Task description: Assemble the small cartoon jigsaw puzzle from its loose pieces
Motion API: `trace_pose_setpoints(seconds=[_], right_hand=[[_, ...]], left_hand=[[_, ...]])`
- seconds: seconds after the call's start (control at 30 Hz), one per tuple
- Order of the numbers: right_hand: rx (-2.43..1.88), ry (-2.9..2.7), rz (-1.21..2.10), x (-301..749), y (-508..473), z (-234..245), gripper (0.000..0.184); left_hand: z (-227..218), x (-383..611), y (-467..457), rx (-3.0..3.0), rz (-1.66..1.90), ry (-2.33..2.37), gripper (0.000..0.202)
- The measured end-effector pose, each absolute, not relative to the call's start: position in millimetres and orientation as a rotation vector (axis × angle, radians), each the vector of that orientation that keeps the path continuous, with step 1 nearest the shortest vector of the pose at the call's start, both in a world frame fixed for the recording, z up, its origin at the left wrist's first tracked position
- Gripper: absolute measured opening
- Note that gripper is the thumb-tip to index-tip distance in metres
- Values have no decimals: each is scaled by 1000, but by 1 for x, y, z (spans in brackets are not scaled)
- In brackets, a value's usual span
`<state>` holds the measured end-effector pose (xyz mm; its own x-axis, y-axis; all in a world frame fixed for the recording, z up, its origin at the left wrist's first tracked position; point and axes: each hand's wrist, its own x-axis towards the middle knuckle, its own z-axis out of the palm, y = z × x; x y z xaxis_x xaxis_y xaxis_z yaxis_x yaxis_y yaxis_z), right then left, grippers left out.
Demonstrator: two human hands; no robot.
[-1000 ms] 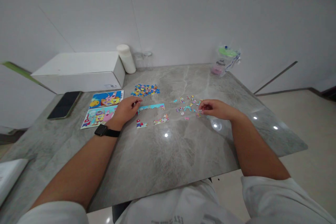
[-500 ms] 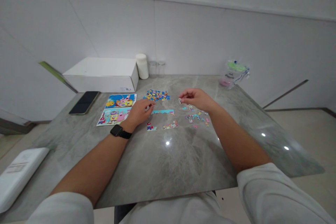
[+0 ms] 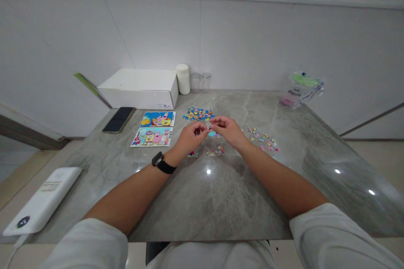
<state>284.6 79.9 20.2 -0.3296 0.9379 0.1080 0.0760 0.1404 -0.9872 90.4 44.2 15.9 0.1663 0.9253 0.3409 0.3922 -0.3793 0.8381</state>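
Observation:
My left hand and my right hand meet fingertip to fingertip over the middle of the table. Between them is a small pale jigsaw piece, pinched by the fingers of both; its print is too small to make out. Just beneath, a light-blue strip of joined pieces is partly covered by my hands. Nearer me lie two joined bottom sections, a colourful one and a red and blue one half behind my left wrist. A heap of blue and yellow pieces sits beyond my hands.
Loose pieces are scattered right of my right hand. Left are two cartoon picture sheets, a phone and a white power bank with a cable. Behind stand a white box, a white bottle, two glass jars and a plastic bag.
My right hand has come left and down with the jigsaw piece to meet my left hand. My left hand's fingers now close on that piece. The view has turned slightly left.

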Motion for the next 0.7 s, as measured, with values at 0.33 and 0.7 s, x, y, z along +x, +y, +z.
trace_pose_setpoints(seconds=[0.33, 0.7], right_hand=[[-943, -1580, 1300, 283, 80, 15, 37], [-1094, -1887, 1033, 299, 89, 25, 31]], left_hand=[[4, 89, 50, 1763, 1146, 1205, 24], [3, 85, 48, 2023, 1052, 1290, 15]])
